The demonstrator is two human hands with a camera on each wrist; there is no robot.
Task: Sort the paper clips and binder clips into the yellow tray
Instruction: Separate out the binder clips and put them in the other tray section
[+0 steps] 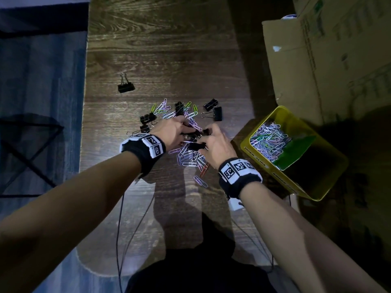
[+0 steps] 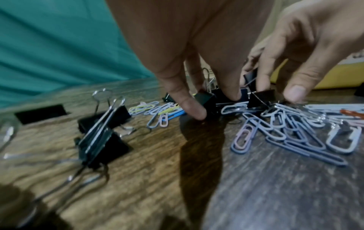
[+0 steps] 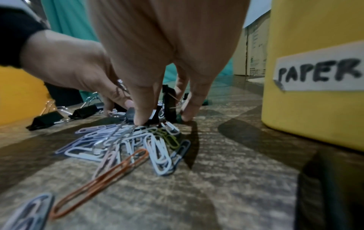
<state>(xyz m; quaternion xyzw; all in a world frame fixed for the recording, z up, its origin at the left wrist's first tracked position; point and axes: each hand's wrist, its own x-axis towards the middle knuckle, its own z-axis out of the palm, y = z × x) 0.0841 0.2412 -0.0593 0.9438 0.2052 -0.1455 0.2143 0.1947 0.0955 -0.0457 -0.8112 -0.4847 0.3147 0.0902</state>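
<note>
- My left hand (image 1: pixel 172 130) and right hand (image 1: pixel 218 142) both pinch black binder clips (image 1: pixel 195 135) mid-pile.
- Yellow tray (image 1: pixel 330 180) lies at three o'clock, nearest my right hand.

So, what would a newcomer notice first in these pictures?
Both hands, left hand and right hand, meet over a pile of coloured paper clips and black binder clips at the middle of the wooden table. To the right stands the yellow tray, one compartment already holding paper clips.
</note>
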